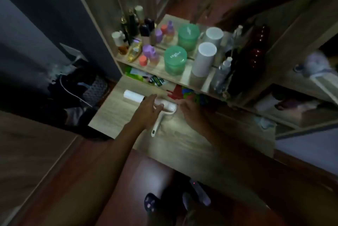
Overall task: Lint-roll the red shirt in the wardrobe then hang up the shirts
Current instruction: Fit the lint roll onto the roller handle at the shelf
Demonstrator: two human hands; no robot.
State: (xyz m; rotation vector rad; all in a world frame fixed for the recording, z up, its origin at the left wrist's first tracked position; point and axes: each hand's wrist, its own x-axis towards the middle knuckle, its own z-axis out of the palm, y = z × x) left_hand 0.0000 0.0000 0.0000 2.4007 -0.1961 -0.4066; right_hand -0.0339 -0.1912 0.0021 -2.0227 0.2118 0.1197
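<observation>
lint roller (170,107): laid flat on table (184,136), handle toward the person, likely for pickup. left hand (148,106): fingers straight, rested on roll. right hand (192,111): at roll's end; grip cannot be told.

Bare along both forearms down to the left hand (146,108) and right hand (192,114), shod in dark slippers (151,203) dotted with pale marks

Matt wood-grain tabletop (128,114), glossy white plastic lint roller (165,111), smooth green plastic jar (175,60).
</observation>
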